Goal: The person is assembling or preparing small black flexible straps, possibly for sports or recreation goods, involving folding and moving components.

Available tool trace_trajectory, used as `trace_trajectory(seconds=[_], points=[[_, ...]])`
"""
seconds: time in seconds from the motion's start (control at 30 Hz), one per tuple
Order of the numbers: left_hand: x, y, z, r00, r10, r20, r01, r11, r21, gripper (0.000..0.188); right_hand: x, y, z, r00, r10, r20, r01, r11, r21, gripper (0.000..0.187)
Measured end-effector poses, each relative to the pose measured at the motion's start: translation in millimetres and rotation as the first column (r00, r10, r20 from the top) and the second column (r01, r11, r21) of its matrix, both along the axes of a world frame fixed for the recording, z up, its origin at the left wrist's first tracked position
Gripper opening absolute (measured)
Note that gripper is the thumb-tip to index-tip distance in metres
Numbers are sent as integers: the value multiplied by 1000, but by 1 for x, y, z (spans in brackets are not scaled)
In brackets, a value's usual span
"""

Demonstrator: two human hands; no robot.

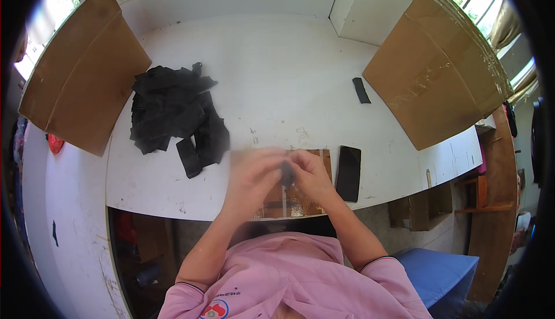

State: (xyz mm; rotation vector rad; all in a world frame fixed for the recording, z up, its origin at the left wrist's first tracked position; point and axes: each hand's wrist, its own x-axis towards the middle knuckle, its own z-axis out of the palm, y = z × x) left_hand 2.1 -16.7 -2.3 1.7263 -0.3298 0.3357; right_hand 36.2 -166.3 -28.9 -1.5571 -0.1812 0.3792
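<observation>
Close to the table's front edge, my left hand (256, 171) and my right hand (311, 175) come together, fingers pinched around a small piece of black cloth (287, 175). The fingertips are slightly blurred, and part of the cloth is hidden by them. Beneath both hands lies a flat brown board (312, 208) with strips of tape on it. Left of my hands spreads a loose heap of black cloth pieces (167, 113), with a small folded black piece (189, 157) at its near edge.
A black flat rectangular object, like a phone (348, 173), lies right of the board. Farther back rests a small black strip (361, 90). Large cardboard panels stand at left (81, 70) and right (436, 67) of the white table (272, 70). A blue container (436, 273) sits below, at right.
</observation>
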Motion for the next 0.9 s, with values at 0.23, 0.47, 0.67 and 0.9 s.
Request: trace_trajectory(seconds=[0.23, 0.47, 0.67, 0.9], points=[[-16, -10, 2, 992, -40, -119, -39, 804, -593, 10, -11, 1, 55, 458, 357, 814, 300, 800, -519, 19], [-7, -12, -20, 958, -160, -239, -27, 777, -629, 18, -7, -4, 0, 584, 341, 736, 242, 793, -559, 18], [11, -15, 25, 928, -259, -267, 250, 966, -70, 9, -7, -13, -6, 613, 236, 754, 48, 941, -334, 12], [1, -25, 14, 981, -34, -190, 31, 999, -15, 7, -7, -4, -11, 748, 141, 649, 89, 947, -308, 17]])
